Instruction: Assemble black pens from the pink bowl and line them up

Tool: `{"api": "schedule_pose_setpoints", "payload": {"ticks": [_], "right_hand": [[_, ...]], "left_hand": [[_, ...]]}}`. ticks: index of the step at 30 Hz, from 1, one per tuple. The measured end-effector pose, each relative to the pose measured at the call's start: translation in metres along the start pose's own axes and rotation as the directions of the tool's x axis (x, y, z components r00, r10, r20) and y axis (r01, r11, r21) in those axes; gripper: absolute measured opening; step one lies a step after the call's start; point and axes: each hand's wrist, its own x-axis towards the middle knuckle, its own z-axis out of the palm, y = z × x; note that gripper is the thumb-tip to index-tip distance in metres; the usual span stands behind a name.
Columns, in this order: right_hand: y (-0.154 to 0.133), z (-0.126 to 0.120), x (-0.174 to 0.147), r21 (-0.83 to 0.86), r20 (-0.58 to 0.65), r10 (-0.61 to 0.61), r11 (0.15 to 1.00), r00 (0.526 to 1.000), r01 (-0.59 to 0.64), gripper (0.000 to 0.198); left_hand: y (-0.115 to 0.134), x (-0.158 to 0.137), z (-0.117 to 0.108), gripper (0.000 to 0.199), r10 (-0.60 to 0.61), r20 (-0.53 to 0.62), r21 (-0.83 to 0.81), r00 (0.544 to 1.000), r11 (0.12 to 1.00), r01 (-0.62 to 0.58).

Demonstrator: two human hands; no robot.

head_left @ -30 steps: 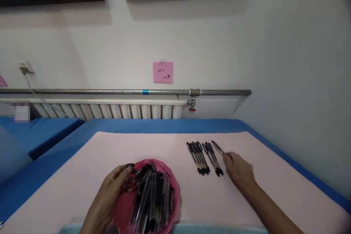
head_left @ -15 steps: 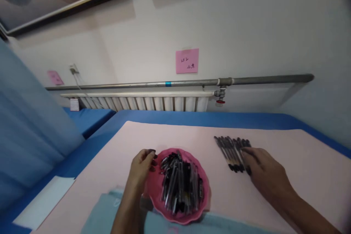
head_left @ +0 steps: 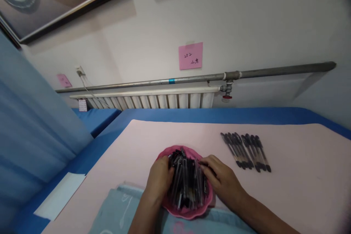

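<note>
- My left hand [head_left: 159,177] curls over the left rim of the pink bowl [head_left: 189,215], fingers bent; I can't tell if they grip.
- My right hand [head_left: 221,177] bends over the right rim, fingertips at the heaped pens [head_left: 186,186]; any pinch is unclear.
- More pens lie in a row [head_left: 256,151] on the pink sheet [head_left: 298,182], to the right.

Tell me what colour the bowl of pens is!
Bright pink; the bowl shows best in the head view.
</note>
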Motion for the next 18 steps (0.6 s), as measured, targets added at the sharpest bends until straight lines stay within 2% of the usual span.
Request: {"api": "schedule_pose_setpoints", "payload": {"ticks": [5, 8, 12, 18], "right_hand": [[0.001, 0.002, 0.004, 0.02, 0.005, -0.019, 1.0, 1.0, 0.019, 0.017], [0.001, 0.001, 0.004, 0.026, 0.012, -0.023, 0.999, 1.0, 0.023, 0.017], [0.0, 0.0, 0.004, 0.017, 0.007, -0.024, 1.0, 1.0, 0.024, 0.017], [-0.003, -0.001, 0.002, -0.072, 0.009, -0.063, 0.995, 0.998, 0.063, 0.02]], "left_hand": [[-0.003, 0.001, -0.004, 0.024, -0.058, 0.075, -0.103, 0.995, 0.993, 0.065], [0.0, 0.003, -0.009, 0.018, -0.111, 0.135, -0.124, 0.985, 0.984, 0.128], [0.008, 0.001, -0.014, 0.007, -0.181, 0.268, -0.132, 0.946, 0.966, 0.222], [0.025, -0.005, -0.017, 0.01, -0.143, 0.39, -0.298, 0.91, 0.915, 0.271]]}}
